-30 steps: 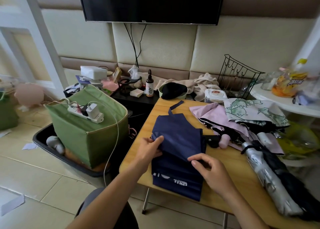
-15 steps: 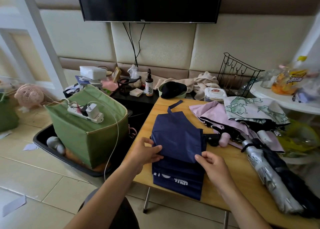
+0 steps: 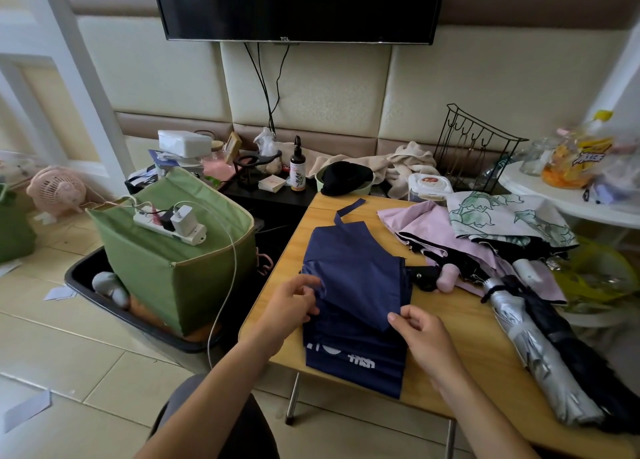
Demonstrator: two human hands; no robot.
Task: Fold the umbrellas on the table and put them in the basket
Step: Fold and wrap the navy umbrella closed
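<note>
A navy blue umbrella (image 3: 356, 285) lies flattened on the wooden table (image 3: 460, 323), its strap pointing away from me and white lettering near the front edge. My left hand (image 3: 292, 302) pinches the left edge of its top fabric panel. My right hand (image 3: 420, 330) pinches the same panel's lower right corner. A pink umbrella (image 3: 426, 223) and a leaf-print umbrella (image 3: 502, 216) lie spread at the table's back right. A silver and black umbrella (image 3: 540, 347) lies along the right edge. The green fabric basket (image 3: 166, 271) stands on the floor to the left.
A power strip (image 3: 169, 224) with chargers rests on the basket's rim, its cable hanging down. A black tray (image 3: 83, 278) lies under the basket. A black wire rack (image 3: 474, 146), a wipes box (image 3: 429, 184) and bottles crowd the back. A pink fan (image 3: 57, 190) sits far left.
My left hand has slid slightly up the panel's left edge. My right hand has moved toward me and now pinches the panel's lower corner.
</note>
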